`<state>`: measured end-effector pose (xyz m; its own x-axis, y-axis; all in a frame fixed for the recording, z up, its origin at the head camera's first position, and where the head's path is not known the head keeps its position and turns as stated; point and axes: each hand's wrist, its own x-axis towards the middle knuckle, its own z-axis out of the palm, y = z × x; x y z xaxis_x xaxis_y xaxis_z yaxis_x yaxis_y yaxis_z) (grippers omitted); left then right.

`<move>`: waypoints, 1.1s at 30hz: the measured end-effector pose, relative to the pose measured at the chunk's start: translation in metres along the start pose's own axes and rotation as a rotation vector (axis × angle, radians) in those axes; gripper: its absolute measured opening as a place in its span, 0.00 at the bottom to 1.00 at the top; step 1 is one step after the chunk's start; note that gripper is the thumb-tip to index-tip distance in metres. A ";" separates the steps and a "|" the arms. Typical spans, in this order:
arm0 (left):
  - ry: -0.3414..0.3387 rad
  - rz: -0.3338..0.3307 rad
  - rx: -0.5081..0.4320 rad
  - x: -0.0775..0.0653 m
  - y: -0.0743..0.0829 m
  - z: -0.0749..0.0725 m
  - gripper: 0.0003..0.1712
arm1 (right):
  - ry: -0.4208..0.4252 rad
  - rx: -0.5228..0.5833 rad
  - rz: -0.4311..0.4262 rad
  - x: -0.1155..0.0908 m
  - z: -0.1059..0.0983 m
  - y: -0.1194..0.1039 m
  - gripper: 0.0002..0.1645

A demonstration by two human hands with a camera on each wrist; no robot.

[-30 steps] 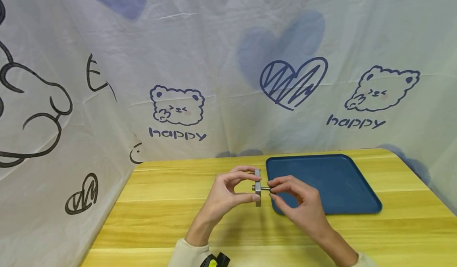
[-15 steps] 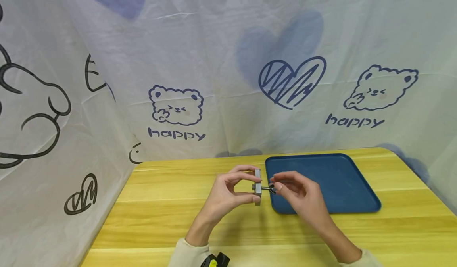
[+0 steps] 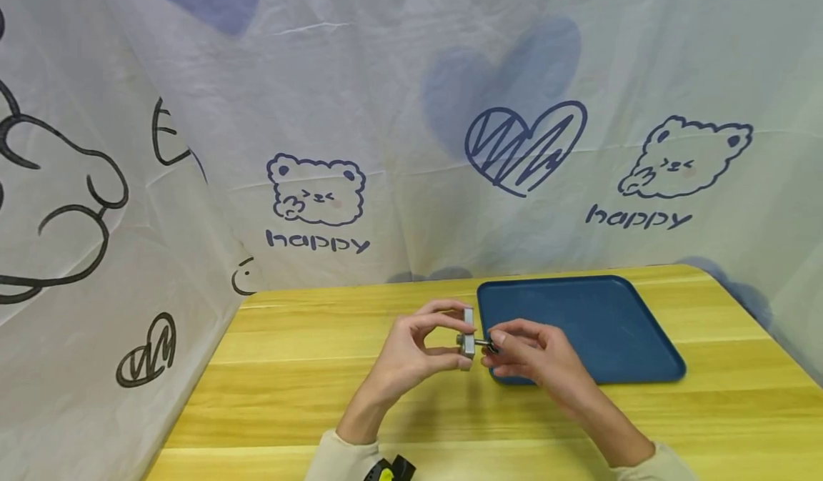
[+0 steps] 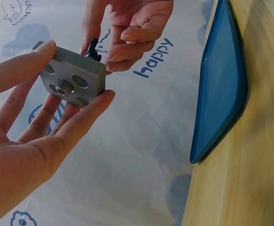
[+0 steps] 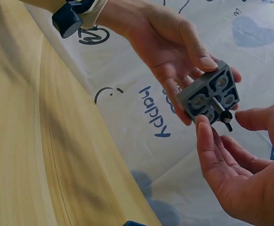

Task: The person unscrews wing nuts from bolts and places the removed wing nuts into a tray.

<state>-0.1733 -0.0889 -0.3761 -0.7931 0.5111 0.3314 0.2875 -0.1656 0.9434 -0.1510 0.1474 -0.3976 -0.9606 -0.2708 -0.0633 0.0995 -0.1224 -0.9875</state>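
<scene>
My left hand (image 3: pixel 408 349) holds a grey metal block (image 4: pixel 75 75) upright by its edges, between thumb and fingers. Round holes pass through the block, and its other face is recessed, seen in the right wrist view. A metal bolt (image 5: pixel 217 105) runs through the block; its head (image 4: pixel 65 88) shows on one face. At the bolt's far end sits a black wing nut (image 5: pixel 227 117). Around the nut, my right hand (image 3: pixel 540 356) has its thumb and bent fingers spread. The right wrist view shows a small gap between thumb and nut.
Behind and right of my hands, a blue tray (image 3: pixel 643 338) lies on the wooden table (image 3: pixel 289 381). A printed cloth (image 3: pixel 411 145) hangs behind the table and on its left. A dark wrist device (image 3: pixel 388 469) is on my left sleeve.
My right fingers loosened from the black wing nut, then came lower around it. The block shifted slightly right and its recessed side tilted a little; my left hand kept its hold.
</scene>
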 end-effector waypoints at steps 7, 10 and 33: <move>-0.007 0.000 0.007 -0.001 -0.003 0.001 0.20 | -0.042 0.031 0.031 -0.001 -0.001 -0.003 0.25; -0.009 0.000 0.009 -0.001 -0.003 0.001 0.20 | -0.057 0.030 0.013 -0.001 -0.001 -0.003 0.21; 0.021 0.020 -0.003 -0.001 0.002 -0.002 0.21 | 0.127 -0.387 -0.599 -0.006 0.014 0.006 0.08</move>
<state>-0.1728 -0.0915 -0.3745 -0.7982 0.4902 0.3503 0.3018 -0.1778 0.9366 -0.1409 0.1351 -0.4009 -0.8465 -0.1470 0.5117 -0.5299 0.1388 -0.8366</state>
